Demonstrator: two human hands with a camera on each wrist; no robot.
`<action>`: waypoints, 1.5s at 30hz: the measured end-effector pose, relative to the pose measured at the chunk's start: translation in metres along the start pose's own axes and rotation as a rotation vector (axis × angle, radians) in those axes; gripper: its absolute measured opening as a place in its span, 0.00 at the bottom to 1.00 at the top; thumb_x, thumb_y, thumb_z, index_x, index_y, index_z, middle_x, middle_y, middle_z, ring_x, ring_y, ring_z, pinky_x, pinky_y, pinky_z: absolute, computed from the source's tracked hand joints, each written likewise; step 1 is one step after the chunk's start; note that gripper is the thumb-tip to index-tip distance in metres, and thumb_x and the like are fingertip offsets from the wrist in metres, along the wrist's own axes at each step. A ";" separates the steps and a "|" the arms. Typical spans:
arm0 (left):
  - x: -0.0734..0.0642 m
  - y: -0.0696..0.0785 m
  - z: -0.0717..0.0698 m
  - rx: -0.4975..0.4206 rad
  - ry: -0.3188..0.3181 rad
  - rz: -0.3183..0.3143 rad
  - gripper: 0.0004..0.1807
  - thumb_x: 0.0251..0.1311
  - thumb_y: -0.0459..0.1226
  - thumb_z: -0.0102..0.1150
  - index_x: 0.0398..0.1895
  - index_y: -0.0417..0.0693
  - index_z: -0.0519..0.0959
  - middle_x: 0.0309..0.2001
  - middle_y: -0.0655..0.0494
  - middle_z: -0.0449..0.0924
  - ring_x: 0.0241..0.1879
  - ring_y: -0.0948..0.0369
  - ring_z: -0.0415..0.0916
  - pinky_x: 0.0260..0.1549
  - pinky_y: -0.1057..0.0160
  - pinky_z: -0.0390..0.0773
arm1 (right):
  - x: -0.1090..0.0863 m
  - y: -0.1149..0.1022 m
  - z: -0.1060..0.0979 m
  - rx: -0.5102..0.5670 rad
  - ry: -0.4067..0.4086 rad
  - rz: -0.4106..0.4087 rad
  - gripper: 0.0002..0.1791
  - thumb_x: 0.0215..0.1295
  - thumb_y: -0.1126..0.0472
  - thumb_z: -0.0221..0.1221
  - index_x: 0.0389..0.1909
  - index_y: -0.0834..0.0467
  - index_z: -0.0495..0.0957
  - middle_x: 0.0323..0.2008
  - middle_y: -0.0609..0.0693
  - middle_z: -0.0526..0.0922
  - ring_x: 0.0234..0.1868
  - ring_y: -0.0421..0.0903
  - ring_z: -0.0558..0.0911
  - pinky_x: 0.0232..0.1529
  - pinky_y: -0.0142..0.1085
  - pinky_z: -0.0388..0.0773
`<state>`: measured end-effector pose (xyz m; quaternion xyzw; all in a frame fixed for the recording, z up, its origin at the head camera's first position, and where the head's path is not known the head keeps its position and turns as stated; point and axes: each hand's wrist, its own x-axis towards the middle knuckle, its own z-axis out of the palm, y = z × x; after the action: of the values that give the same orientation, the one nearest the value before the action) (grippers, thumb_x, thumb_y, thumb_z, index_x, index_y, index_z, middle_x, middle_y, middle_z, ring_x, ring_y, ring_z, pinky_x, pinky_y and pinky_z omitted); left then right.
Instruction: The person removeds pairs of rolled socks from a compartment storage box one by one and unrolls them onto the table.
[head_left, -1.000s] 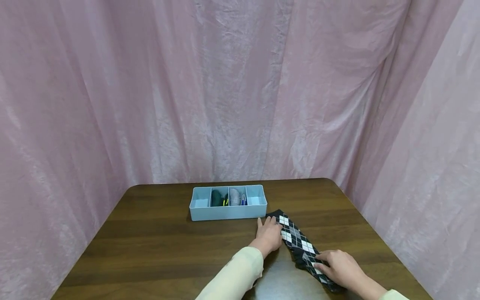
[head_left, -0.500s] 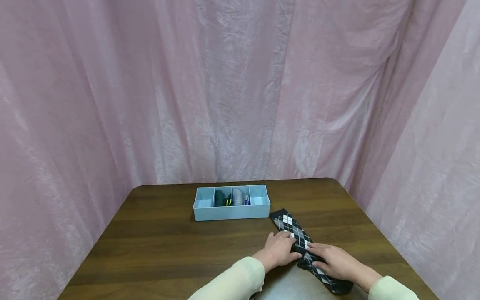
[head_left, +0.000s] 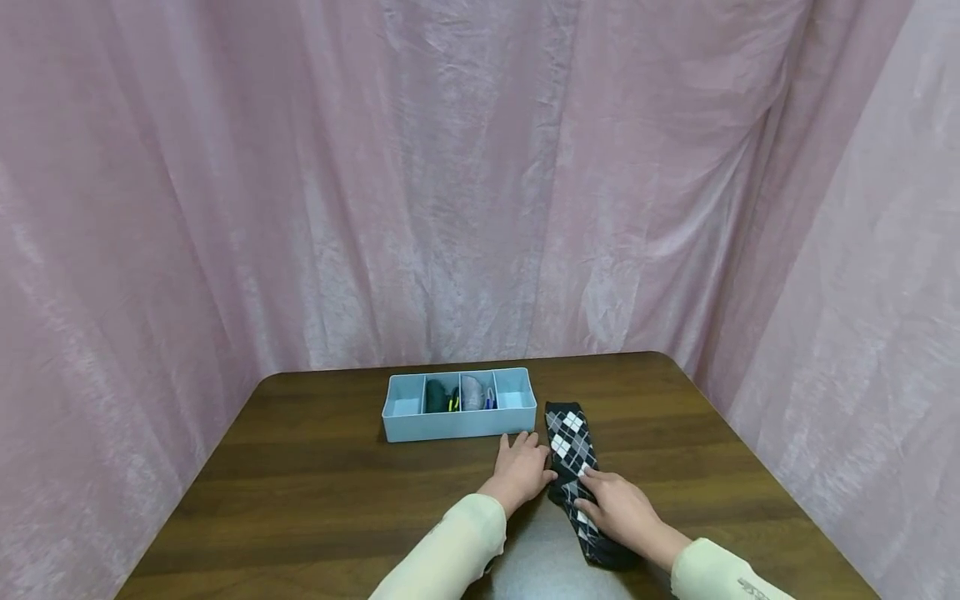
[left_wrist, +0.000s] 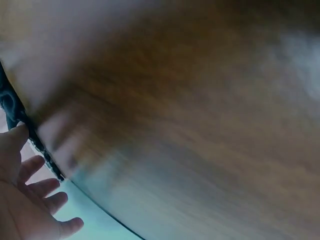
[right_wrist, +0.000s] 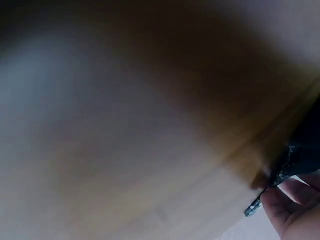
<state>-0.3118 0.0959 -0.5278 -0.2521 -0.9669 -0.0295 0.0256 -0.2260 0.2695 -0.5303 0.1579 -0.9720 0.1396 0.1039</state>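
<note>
A black, grey and white argyle sock [head_left: 572, 440] lies flat and lengthwise on the wooden table, just right of the box. My right hand [head_left: 626, 515] rests on its lower half, index finger and thumb apart on the fabric. Beside the sock's left edge lies my left hand [head_left: 519, 472], its fingers spread, the thumb at the fabric. In the left wrist view that hand [left_wrist: 30, 195] shows extended fingers near the dark sock edge [left_wrist: 37, 142]. The right wrist view catches the right hand's fingers [right_wrist: 280, 205] against the dark sock [right_wrist: 305, 145]; part of them is cut off.
A light blue divided box [head_left: 457, 427] stands behind the left hand. Its middle compartments hold a dark green rolled item [head_left: 436, 396] and a grey rolled item [head_left: 472, 393], with small yellow and blue things beside them. Pink curtains [head_left: 480, 183] hang behind the table [head_left: 300, 500].
The sock has turned from a diagonal to a nearly straight line away from me. My left hand has gone from the sock's middle to its left edge; the right hand has shifted left.
</note>
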 end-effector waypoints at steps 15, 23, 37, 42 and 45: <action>-0.020 -0.022 -0.016 -0.244 0.004 -0.008 0.23 0.64 0.52 0.62 0.56 0.49 0.82 0.60 0.51 0.78 0.65 0.52 0.69 0.61 0.45 0.67 | 0.034 0.023 -0.016 0.232 0.039 0.329 0.16 0.65 0.60 0.64 0.48 0.66 0.84 0.45 0.62 0.85 0.49 0.62 0.82 0.49 0.57 0.77; -0.032 -0.021 -0.014 -0.369 0.062 -0.004 0.20 0.59 0.47 0.69 0.52 0.48 0.84 0.55 0.52 0.81 0.55 0.53 0.77 0.55 0.48 0.73 | 0.035 0.025 -0.016 0.264 0.032 0.435 0.18 0.66 0.57 0.62 0.49 0.68 0.83 0.48 0.65 0.83 0.51 0.66 0.80 0.51 0.59 0.74; -0.044 -0.005 -0.004 -0.406 0.140 0.006 0.09 0.55 0.43 0.72 0.37 0.50 0.88 0.44 0.56 0.83 0.45 0.57 0.79 0.44 0.52 0.75 | 0.033 0.020 0.003 0.240 0.039 0.437 0.10 0.61 0.59 0.65 0.37 0.63 0.87 0.39 0.58 0.86 0.42 0.58 0.83 0.45 0.55 0.77; -0.044 -0.003 0.000 -0.378 0.163 0.014 0.07 0.55 0.42 0.72 0.35 0.52 0.88 0.40 0.59 0.83 0.42 0.59 0.78 0.40 0.56 0.74 | 0.033 0.019 0.003 0.231 0.059 0.442 0.08 0.60 0.61 0.66 0.35 0.63 0.87 0.36 0.57 0.86 0.39 0.57 0.83 0.43 0.54 0.78; -0.043 -0.002 0.001 -0.363 0.170 0.009 0.07 0.54 0.42 0.73 0.34 0.52 0.88 0.39 0.60 0.83 0.41 0.59 0.78 0.39 0.57 0.73 | 0.034 0.018 0.003 0.225 0.068 0.444 0.06 0.59 0.61 0.67 0.32 0.61 0.87 0.35 0.56 0.87 0.36 0.56 0.83 0.39 0.52 0.77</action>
<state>-0.2755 0.0733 -0.5317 -0.2536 -0.9389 -0.2245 0.0614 -0.2639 0.2753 -0.5285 -0.0537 -0.9572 0.2714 0.0851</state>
